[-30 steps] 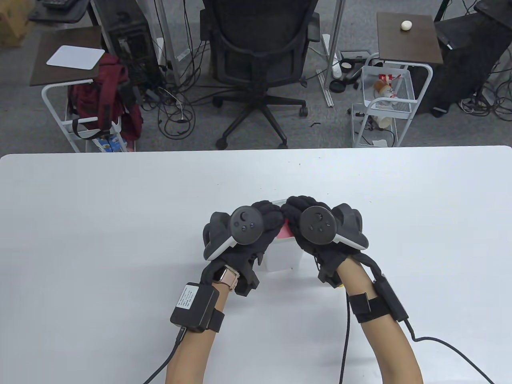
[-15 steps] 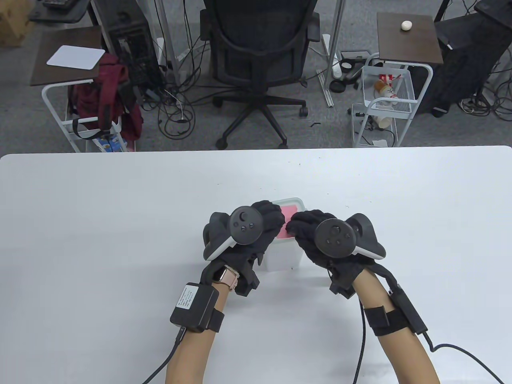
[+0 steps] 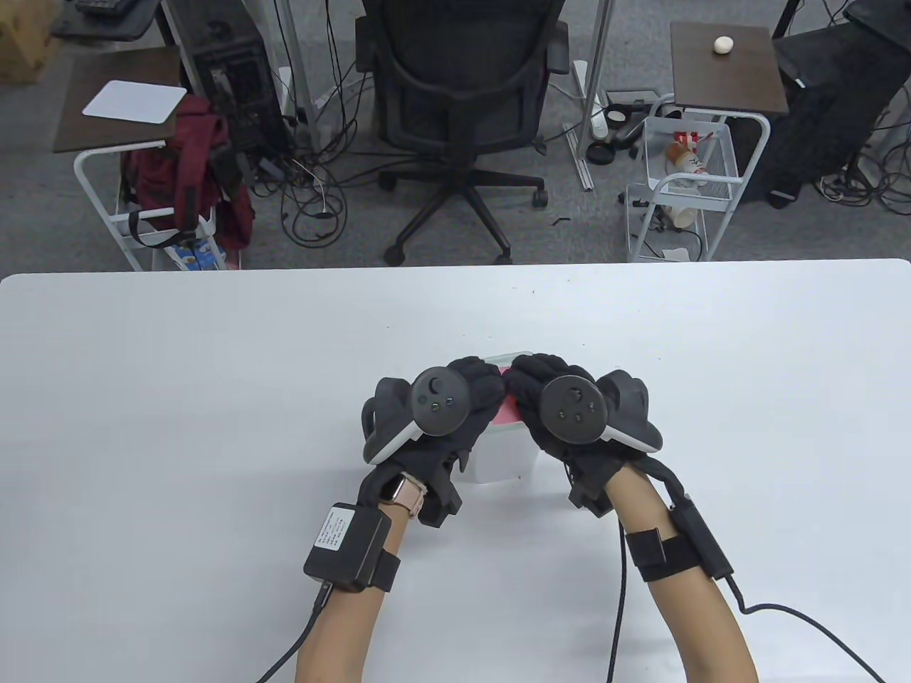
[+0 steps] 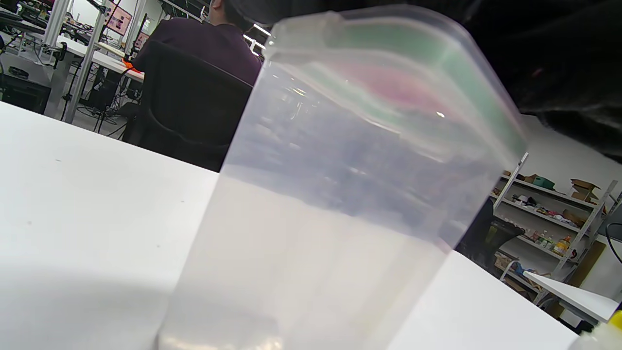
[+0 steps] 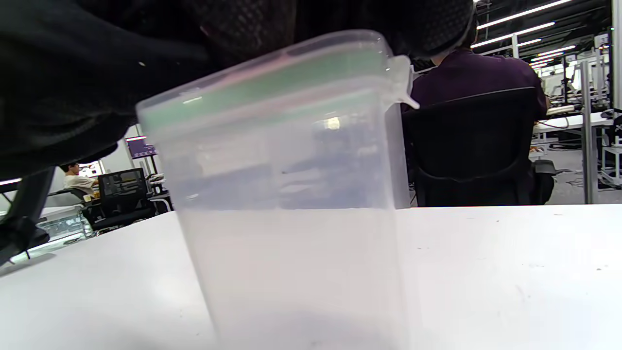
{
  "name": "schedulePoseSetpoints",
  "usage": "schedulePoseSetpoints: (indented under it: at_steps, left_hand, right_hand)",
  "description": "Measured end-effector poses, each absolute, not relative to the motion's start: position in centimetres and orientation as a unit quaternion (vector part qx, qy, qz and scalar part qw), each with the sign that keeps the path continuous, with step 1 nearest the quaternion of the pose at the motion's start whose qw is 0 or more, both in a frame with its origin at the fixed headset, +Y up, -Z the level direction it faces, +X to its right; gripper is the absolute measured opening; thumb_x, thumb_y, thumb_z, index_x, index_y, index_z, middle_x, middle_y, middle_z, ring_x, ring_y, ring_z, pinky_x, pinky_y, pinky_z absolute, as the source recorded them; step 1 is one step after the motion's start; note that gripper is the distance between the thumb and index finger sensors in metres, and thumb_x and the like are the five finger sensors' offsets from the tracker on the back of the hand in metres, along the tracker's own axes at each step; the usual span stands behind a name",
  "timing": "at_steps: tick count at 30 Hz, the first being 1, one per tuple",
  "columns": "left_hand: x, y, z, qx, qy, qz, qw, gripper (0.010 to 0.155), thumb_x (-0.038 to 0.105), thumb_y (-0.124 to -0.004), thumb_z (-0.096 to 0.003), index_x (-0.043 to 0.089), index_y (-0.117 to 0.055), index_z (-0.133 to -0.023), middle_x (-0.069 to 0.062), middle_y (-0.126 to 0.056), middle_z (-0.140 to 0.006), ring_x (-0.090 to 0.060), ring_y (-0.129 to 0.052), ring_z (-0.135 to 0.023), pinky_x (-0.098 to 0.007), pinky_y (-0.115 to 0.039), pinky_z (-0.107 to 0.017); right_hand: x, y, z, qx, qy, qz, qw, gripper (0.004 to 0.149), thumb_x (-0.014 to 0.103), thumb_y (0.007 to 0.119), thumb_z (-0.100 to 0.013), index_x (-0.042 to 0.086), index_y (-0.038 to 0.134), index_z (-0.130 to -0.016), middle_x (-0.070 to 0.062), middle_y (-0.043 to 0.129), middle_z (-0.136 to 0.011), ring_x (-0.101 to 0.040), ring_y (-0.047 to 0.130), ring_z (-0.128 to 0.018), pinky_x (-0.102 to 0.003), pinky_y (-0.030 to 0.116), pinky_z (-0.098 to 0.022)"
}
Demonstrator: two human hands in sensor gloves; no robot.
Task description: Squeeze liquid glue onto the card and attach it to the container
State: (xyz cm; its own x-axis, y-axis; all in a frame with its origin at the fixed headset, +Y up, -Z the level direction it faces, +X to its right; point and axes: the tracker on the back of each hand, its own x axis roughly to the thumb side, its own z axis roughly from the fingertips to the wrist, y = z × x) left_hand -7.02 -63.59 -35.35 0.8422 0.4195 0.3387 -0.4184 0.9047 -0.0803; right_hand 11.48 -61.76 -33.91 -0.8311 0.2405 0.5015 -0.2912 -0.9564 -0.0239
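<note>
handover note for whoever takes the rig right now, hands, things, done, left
Left hand: rests on top of the container, on its left side.
Right hand: on the lid's right side, over the pink card.
Container stands upright on the white table, lid on; card lies on the lid between the hands.
Done: card placed on the lid.
Left: press it flat, then let go. No glue bottle clearly in view.

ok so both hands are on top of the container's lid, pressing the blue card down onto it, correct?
Not quite: the card is pink, not blue. The table view shows a pink strip between the left hand and right hand, both on top of the container. The left wrist view shows a pink tint through the lid.
</note>
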Motion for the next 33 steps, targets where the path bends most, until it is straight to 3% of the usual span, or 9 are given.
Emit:
schedulePoseSetpoints:
  at_steps: [7,20,24,33]
  left_hand:
    - [-7.0,-63.7,-35.3,-0.001,-0.177,0.224,0.959,0.039,0.046,-0.075,-0.0466,0.048,-0.072,-0.085,0.028,-0.07,-0.103,0.001,-0.063,-0.11,-0.022,-0.055,-0.087]
    - [-7.2,-63.7,-35.4,-0.005,-0.179,0.23,0.957,0.039,0.046,-0.075,-0.0468,0.047,-0.072,-0.086,0.028,-0.07,-0.104,0.001,-0.062,-0.11,-0.021,-0.054,-0.087]
    - [-7.1,-63.7,-35.3,-0.004,-0.177,0.23,0.957,0.038,0.046,-0.075,-0.0468,0.048,-0.072,-0.085,0.028,-0.07,-0.104,0.002,-0.062,-0.11,-0.021,-0.054,-0.087]
    - [-7.2,-63.8,-35.3,-0.004,-0.177,0.235,0.956,0.039,0.046,-0.075,-0.0469,0.048,-0.072,-0.086,0.029,-0.07,-0.104,0.002,-0.062,-0.11,-0.021,-0.054,-0.087]
  right_hand:
    - [12.7,-61.6,-32.0,0.302,-0.044,0.939,0.16,0.041,0.027,0.068,-0.058,0.013,0.078,-0.095,-0.009,0.073,-0.106,-0.038,0.071,-0.097,-0.047,0.067,-0.071]
    - [11.7,-62.2,-34.7,0.232,-0.032,0.957,0.172,0.045,0.026,0.066,-0.059,0.014,0.071,-0.102,-0.007,0.062,-0.113,-0.037,0.06,-0.104,-0.049,0.057,-0.076]
    - [11.5,-62.1,-33.9,0.244,-0.052,0.959,0.134,0.046,0.027,0.066,-0.059,0.014,0.071,-0.103,-0.008,0.064,-0.113,-0.037,0.062,-0.104,-0.048,0.06,-0.075]
    - [12.9,-61.7,-31.8,0.295,-0.046,0.942,0.155,0.042,0.027,0.067,-0.058,0.014,0.076,-0.097,-0.008,0.071,-0.108,-0.037,0.069,-0.099,-0.047,0.065,-0.072]
